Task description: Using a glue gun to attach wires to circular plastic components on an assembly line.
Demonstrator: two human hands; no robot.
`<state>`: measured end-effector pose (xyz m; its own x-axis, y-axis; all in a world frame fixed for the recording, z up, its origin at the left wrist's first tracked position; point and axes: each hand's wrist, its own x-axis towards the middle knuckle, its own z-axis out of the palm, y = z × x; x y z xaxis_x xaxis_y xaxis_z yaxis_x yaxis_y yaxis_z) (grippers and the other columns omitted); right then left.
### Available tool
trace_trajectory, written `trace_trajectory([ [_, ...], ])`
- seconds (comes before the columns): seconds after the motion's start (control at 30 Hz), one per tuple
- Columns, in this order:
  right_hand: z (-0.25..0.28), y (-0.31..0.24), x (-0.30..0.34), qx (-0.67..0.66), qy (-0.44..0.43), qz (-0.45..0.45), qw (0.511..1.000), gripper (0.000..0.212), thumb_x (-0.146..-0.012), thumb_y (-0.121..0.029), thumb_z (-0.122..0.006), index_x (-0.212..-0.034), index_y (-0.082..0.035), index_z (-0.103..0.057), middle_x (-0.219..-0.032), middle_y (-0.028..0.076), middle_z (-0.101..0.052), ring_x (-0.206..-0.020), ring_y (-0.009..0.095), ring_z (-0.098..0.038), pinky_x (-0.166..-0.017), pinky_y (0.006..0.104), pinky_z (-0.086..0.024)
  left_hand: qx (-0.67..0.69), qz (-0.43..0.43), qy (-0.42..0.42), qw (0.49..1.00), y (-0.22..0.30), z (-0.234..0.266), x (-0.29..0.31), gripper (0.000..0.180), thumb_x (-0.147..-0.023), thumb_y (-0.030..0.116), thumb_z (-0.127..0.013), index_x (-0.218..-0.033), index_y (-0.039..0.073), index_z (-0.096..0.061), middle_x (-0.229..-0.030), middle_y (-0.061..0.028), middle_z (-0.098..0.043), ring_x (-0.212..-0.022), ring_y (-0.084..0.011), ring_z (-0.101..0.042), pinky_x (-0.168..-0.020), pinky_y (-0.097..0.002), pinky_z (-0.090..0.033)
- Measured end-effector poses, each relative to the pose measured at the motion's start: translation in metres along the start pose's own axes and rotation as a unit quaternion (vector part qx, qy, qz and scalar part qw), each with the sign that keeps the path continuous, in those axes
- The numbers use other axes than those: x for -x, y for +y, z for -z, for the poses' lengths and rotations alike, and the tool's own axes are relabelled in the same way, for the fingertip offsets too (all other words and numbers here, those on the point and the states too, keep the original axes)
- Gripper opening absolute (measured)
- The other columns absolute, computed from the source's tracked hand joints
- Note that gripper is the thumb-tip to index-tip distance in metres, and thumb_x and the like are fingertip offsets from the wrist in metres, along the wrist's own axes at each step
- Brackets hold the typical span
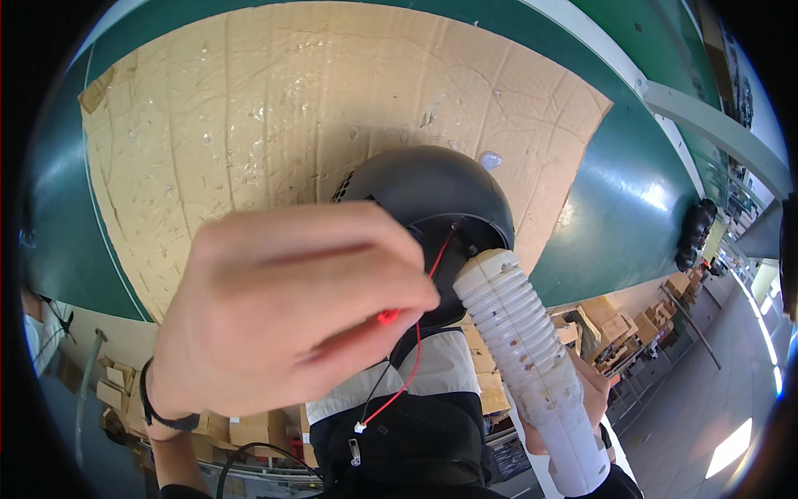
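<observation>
While the round black shell (436, 179) is at the near edge of the cardboard sheet (249, 100), the left hand (299, 308), in front of this shell and to its left, has its fingers closed in a pinch on the red wire (437, 255), which comes out from the shell. Nearer to the person than the shell, a white connector (360, 427) ends a red lead (401, 392) and a black lead (376, 388). To the right of the shell, the right hand (592, 391) is wrapped around a white ribbed tubular tool (532, 358); how tightly, one cannot tell.
</observation>
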<state>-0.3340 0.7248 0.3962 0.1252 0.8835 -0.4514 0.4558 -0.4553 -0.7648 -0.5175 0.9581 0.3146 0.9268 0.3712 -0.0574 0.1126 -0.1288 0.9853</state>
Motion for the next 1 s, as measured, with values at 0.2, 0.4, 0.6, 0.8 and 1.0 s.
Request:
trace_trajectory([
  [0.2,0.0,0.0,-0.002,0.01,-0.012,0.003,1.0,0.029,-0.073,-0.01,-0.077,-0.093,0.005,-0.063,-0.089,0.019,-0.066,-0.075,0.03,-0.066,-0.066,0.0341,-0.054,-0.007,-0.01,0.03,0.999,0.001,-0.012,0.01,0.018,-0.065,-0.008,-0.074,-0.079,0.002,-0.069,-0.081,-0.0093,-0.067,-0.062,-0.0185,-0.063,-0.051,-0.0261,-0.049],
  [0.4,0.0,-0.002,0.005,0.036,-0.008,-0.035,0.999,0.028,-0.073,-0.011,-0.077,-0.092,0.005,-0.063,-0.087,0.019,-0.065,-0.075,0.029,-0.067,-0.064,0.0322,-0.054,-0.01,-0.016,0.032,0.999,0.001,-0.007,0.006,0.017,-0.066,-0.008,-0.074,-0.08,0.001,-0.069,-0.081,-0.0107,-0.067,-0.063,-0.0171,-0.064,-0.052,-0.0245,-0.049],
  [0.6,-0.001,-0.003,0.012,0.033,-0.015,-0.039,0.999,0.03,-0.073,-0.013,-0.078,-0.092,0.005,-0.064,-0.089,0.021,-0.066,-0.077,0.031,-0.068,-0.067,0.0341,-0.055,-0.047,-0.035,0.039,0.998,-0.003,0.002,-0.016,0.02,-0.068,-0.01,-0.072,-0.084,0.001,-0.07,-0.08,-0.0105,-0.068,-0.065,-0.0136,-0.064,-0.055,-0.023,-0.049],
  [0.8,-0.005,0.002,0.01,0.046,-0.006,-0.015,0.999,0.028,-0.074,-0.01,-0.076,-0.094,0.006,-0.064,-0.094,0.023,-0.067,-0.087,0.033,-0.069,-0.078,0.0397,-0.056,0.054,0.001,0.104,0.993,-0.015,-0.01,-0.031,0.018,-0.077,-0.009,-0.067,-0.093,-0.001,-0.069,-0.085,-0.0073,-0.068,-0.072,-0.0103,-0.064,-0.059,-0.0192,-0.049],
  [1.0,-0.011,-0.007,0.02,0.058,0.034,-0.048,0.997,0.028,-0.075,-0.008,-0.076,-0.095,0.006,-0.064,-0.095,0.022,-0.067,-0.09,0.032,-0.069,-0.081,0.0382,-0.057,0.094,0.044,0.101,0.989,-0.021,-0.015,-0.038,0.015,-0.082,-0.004,-0.068,-0.096,-0.001,-0.068,-0.086,-0.0049,-0.068,-0.073,-0.0063,-0.063,-0.059,-0.0164,-0.047],
])
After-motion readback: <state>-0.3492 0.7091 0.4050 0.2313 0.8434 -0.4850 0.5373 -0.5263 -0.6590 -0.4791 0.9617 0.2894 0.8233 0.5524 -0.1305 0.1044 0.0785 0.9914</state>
